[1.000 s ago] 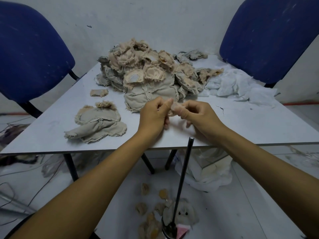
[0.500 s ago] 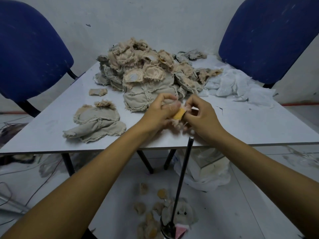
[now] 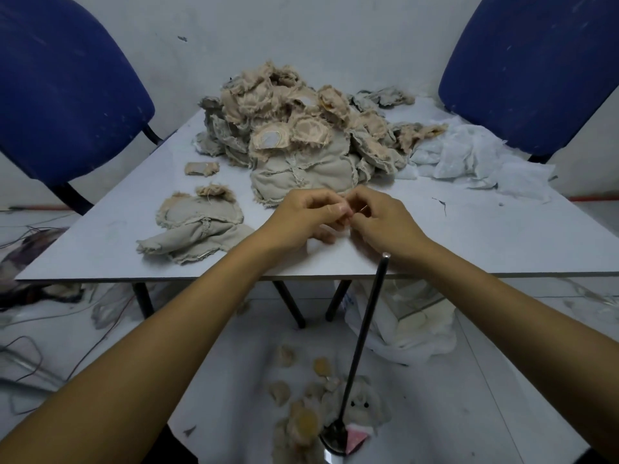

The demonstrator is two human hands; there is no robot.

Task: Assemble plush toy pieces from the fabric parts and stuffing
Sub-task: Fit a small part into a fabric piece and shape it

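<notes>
Fingers (image 3: 338, 209) of both hands pinch small piece (image 3: 341, 225).

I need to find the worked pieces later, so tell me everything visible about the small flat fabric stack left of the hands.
The small fabric stack lies flat on the white table, apart from the big pile. It is grey-beige woven cloth with frayed edges: rounded panels overlapping, a limp tube-like part pointing left, and a fuzzy tan tuft on its far edge. No hand touches it.
</notes>
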